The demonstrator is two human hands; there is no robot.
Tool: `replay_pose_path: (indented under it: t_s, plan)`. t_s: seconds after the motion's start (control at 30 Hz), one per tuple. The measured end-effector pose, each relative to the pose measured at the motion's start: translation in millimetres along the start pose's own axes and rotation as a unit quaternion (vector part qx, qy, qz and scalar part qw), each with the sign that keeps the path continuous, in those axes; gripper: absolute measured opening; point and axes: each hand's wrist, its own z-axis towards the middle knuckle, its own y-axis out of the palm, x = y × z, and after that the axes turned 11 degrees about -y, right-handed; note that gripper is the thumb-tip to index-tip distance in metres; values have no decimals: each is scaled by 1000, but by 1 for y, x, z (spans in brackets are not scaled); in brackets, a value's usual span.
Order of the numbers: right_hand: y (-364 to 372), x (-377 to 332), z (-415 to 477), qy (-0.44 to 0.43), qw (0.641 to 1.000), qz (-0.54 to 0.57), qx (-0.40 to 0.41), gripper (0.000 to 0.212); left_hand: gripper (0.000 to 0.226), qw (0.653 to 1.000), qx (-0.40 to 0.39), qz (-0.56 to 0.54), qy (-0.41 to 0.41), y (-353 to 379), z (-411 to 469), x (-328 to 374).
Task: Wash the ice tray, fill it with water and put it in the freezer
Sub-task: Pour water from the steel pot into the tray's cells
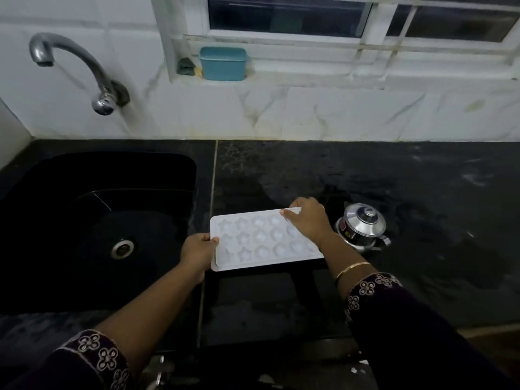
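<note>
A white plastic ice tray (pixel 253 243) with star and round moulds is held level just above the black counter (pixel 309 170), to the right of the sink. My left hand (pixel 197 250) grips its near-left edge with the thumb on top. My right hand (pixel 308 219) grips its far-right corner, fingers curled over the rim. The black sink (pixel 84 175) lies to the left, with a steel drain (pixel 122 248). A chrome tap (pixel 70 66) juts from the tiled wall above the sink; no water runs from it.
A small steel pot with a lid (pixel 363 225) stands on the counter just right of my right hand. A teal plastic box (pixel 223 63) and a dark scrubber (pixel 185 66) sit on the window sill. The counter looks wet in patches.
</note>
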Motion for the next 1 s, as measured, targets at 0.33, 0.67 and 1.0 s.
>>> replay_pose_path:
  t_s: [0.33,0.67,1.0]
  plan:
    - [-7,12,-9,-48,999,-13,5,30,30,999,16,39,31,22,-2,5]
    - [-58,26,-56,-96,911,-88,391,14,35,996,52,45,52,34,1,3]
    - [-34,62,-89,162,847,211,461,30,38,996,39,49,61,38,7,3]
